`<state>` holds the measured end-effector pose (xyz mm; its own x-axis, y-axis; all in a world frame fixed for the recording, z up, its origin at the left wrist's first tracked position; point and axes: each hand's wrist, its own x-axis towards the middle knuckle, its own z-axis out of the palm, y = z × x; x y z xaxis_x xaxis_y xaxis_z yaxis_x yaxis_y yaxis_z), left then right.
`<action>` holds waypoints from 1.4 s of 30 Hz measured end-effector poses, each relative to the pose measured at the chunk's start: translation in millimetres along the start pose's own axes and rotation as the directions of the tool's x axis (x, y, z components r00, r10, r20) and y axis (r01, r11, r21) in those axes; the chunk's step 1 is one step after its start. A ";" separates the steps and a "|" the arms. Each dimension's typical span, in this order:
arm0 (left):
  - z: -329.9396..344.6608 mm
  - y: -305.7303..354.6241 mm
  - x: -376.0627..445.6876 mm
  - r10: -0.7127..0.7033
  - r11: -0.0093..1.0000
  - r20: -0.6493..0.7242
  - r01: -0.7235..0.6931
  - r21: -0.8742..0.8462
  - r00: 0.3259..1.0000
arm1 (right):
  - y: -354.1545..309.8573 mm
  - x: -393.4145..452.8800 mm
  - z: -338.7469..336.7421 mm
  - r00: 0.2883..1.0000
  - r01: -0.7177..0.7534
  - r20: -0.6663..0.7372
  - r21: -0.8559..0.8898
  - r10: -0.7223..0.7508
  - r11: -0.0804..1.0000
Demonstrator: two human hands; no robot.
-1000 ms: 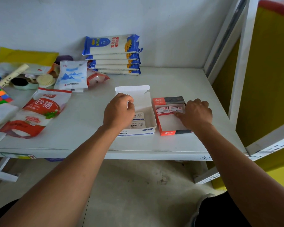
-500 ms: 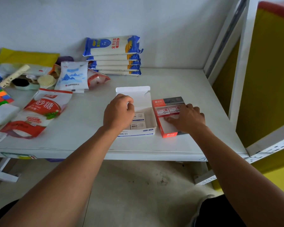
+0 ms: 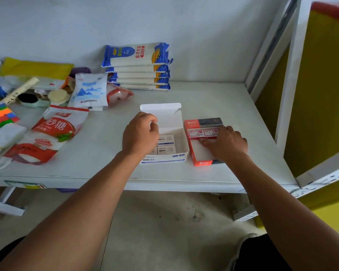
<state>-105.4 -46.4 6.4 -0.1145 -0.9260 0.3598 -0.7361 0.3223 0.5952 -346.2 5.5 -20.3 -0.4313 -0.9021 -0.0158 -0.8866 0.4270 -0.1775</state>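
An open white carton (image 3: 164,159) with its lid flap (image 3: 160,112) folded back sits mid-table and holds small white boxes (image 3: 165,140). My left hand (image 3: 140,133) has its fingers curled over the carton's left wall and covers that side. Right beside it lies an open red carton (image 3: 204,163) with small red-and-white boxes (image 3: 200,133) at its far end. My right hand (image 3: 225,145) reaches into the red carton. Its fingers lie fairly flat on the carton's floor, with the tips touching the near edge of the small boxes.
A stack of blue noodle packs (image 3: 137,55) stands against the back wall. A red sugar bag (image 3: 53,132), a white-and-blue bag (image 3: 89,90), brushes (image 3: 59,96) and a coloured cube (image 3: 1,114) crowd the left. A white shelf post (image 3: 290,75) and yellow panel bound the right.
My right hand slid from the red carton's right edge into the carton, with its fingers now against the small boxes. My left hand stayed on the white carton.
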 end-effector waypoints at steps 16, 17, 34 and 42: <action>-11.3 -25.6 -2.4 -0.329 0.937 0.008 0.328 -0.120 0.944 | -61.3 -7.2 -34.6 0.973 0.230 -0.076 0.345 -0.217 0.910; -12.0 -25.7 -2.5 -0.361 0.920 0.030 0.361 -0.152 0.932 | -69.0 -8.0 -34.3 0.972 0.211 0.002 0.418 -0.233 0.884; -37.2 -32.7 -21.4 -0.194 0.952 0.068 0.204 -0.229 0.979 | -42.1 -22.3 -35.6 0.818 0.368 0.098 0.667 -0.567 0.647; -37.3 -37.0 -41.2 -0.018 0.991 0.130 0.000 0.133 0.991 | -50.1 -31.9 -32.3 0.831 0.416 0.080 0.568 -0.551 0.710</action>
<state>-48.6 -12.9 -3.7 -0.1874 -0.9493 0.2525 -0.8184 0.2930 0.4943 -293.4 14.9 20.9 0.1439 -0.9896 0.0058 -0.7145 -0.1079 -0.6913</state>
